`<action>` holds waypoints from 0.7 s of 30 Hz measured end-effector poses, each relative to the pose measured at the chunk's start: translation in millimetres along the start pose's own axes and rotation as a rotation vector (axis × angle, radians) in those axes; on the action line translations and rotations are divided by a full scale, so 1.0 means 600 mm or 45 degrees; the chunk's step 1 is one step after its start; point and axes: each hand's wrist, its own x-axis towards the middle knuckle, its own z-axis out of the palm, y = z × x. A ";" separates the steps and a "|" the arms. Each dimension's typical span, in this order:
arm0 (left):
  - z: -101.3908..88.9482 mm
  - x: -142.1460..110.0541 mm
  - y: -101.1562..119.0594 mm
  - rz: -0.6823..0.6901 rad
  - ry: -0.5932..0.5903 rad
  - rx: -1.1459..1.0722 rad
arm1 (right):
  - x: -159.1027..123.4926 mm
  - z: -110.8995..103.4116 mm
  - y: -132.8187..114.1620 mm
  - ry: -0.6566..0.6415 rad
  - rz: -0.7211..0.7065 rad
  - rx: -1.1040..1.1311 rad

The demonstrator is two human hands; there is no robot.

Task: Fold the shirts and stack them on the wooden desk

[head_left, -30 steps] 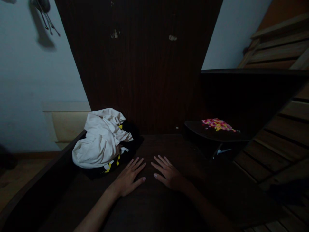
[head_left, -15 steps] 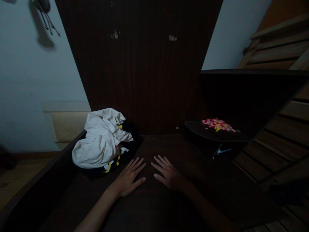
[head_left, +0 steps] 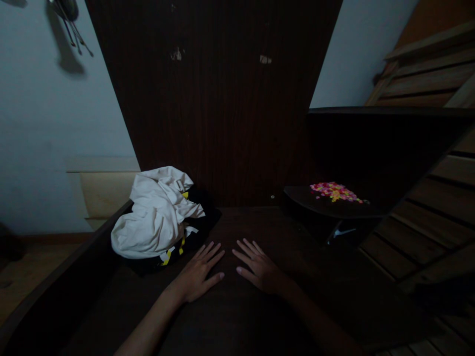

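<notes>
My left hand (head_left: 196,274) lies flat, palm down, fingers spread, on a dark wooden surface (head_left: 237,316). My right hand (head_left: 260,269) rests the same way just to its right, a small gap between the two. Neither hand holds anything. A crumpled white cloth (head_left: 156,215) sits on top of a dark garment with yellow and white markings (head_left: 178,242), just left of and beyond my left hand, apart from its fingertips.
A tall dark wooden panel (head_left: 222,109) rises behind the surface. At the right, a small dark shelf (head_left: 326,210) carries a heap of pink and yellow bits (head_left: 334,191). Wooden slats (head_left: 434,198) run along the far right. A pale wall (head_left: 48,128) stands left.
</notes>
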 end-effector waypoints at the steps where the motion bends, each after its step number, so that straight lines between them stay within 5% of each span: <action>1: 0.000 0.000 0.000 -0.002 -0.001 -0.001 | 0.000 -0.001 -0.001 -0.006 0.004 0.000; 21: -0.003 0.000 0.003 0.005 0.001 -0.014 | 0.000 -0.005 -0.003 -0.026 0.002 0.005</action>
